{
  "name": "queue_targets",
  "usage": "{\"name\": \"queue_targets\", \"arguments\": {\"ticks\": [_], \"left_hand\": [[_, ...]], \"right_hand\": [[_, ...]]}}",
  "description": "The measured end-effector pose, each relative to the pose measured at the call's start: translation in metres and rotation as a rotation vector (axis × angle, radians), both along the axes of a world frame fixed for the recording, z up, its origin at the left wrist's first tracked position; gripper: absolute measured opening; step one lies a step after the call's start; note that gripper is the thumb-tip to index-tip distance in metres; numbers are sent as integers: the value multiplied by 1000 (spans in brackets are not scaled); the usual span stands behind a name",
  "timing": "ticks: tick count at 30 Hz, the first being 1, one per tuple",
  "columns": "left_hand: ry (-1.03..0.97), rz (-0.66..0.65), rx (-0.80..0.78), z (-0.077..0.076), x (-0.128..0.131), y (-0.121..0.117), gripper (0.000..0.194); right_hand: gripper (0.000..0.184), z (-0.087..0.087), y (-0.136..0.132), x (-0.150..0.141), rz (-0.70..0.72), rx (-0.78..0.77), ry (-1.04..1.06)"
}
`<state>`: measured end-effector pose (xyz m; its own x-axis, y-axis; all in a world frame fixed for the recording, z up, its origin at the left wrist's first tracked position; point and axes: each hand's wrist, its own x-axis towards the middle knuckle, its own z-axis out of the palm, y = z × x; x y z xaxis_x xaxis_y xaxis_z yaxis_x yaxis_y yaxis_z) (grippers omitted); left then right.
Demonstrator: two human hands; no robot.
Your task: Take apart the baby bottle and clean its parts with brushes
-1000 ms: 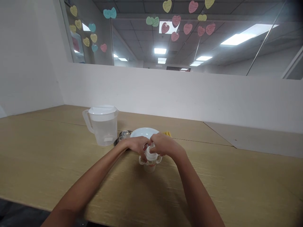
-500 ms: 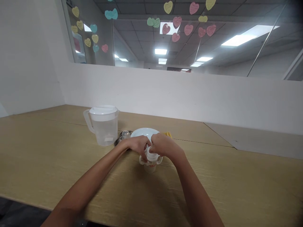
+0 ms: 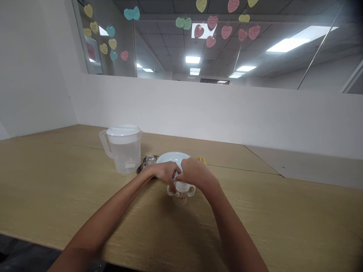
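A small clear two-handled baby bottle (image 3: 180, 199) with red markings and a white collar stands upright on the table in front of me. My left hand (image 3: 169, 174) is closed at its upper left side, the thumb and fingers bent down onto the collar. From the other side my right hand (image 3: 195, 172) pinches the top of the bottle. Its fingertips meet those of my left hand there. The knuckles hide most of the bottle's top, so I cannot make out exactly what the right fingertips grip.
A lidded clear pitcher (image 3: 126, 153) stands at the left. Behind my hands lie a pale bowl or plate (image 3: 172, 155), a metal tray (image 3: 139, 170) with a clear dome-shaped piece (image 3: 150, 160), and something yellow (image 3: 202, 159). A white wall (image 3: 181, 109) rises behind the table (image 3: 269, 215).
My right hand's fingers have shifted slightly to the left over the bottle's top. My left hand keeps its place, and the bottle stands in the same spot. The view has tilted very slightly.
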<state>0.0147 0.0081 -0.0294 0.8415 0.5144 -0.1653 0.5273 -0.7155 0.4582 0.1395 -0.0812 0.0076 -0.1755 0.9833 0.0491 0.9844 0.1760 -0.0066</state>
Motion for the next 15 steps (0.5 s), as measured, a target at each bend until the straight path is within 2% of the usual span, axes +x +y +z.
{"name": "queue_targets", "arguments": {"ticks": [5,15], "left_hand": [[17,-28,19,1,1,-1,39],[-58,-69,-10,-1,1,0,32]], "right_hand": [[29,-1,-1,3,48,-9,-38],[31,-6,8,-4,-34,46,-49]]}}
